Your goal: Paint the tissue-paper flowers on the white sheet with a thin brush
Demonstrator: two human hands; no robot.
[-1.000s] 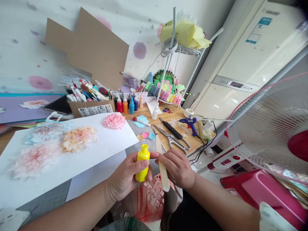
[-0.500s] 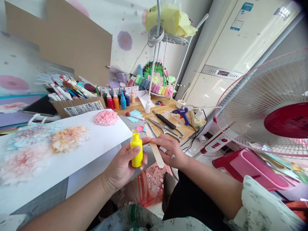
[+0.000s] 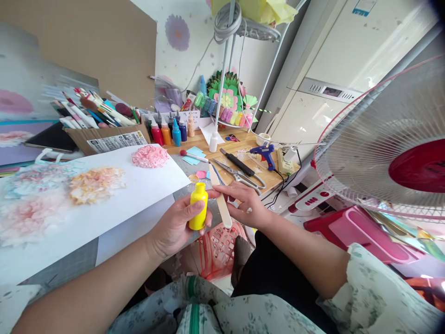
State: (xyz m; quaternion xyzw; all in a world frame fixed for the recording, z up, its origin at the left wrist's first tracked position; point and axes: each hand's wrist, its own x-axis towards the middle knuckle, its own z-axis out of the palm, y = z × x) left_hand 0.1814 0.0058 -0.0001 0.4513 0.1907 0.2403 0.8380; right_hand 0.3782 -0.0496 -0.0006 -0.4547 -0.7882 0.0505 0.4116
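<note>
My left hand point(image 3: 177, 222) is closed round a small yellow paint bottle point(image 3: 198, 208), held nearly upright with its neck uncapped. Fingers of my right hand point(image 3: 245, 204) pinch a flat wooden craft stick point(image 3: 223, 208), which slants down past the bottle's right side without entering it. The left forefinger reaches behind the bottle towards the stick and right fingertips; whether it touches them I cannot tell. Just beyond the hands lie a small pink disc point(image 3: 200, 174) and a yellowish round piece point(image 3: 193, 178) on the grey mat point(image 3: 179, 163).
White paper point(image 3: 114, 215) on the left bears several fluffy flowers, one of them pink point(image 3: 150, 156). Scissors point(image 3: 239, 177), a black-handled cutter point(image 3: 239, 164) and a blue glue gun point(image 3: 264, 155) lie on the wooden table. A fan point(image 3: 417, 162) stands right; a brush box point(image 3: 111, 137) is behind.
The view has tilted slightly down, so the background sits higher. Both hands keep their holds on the bottle and the stick, with little visible movement between them.
</note>
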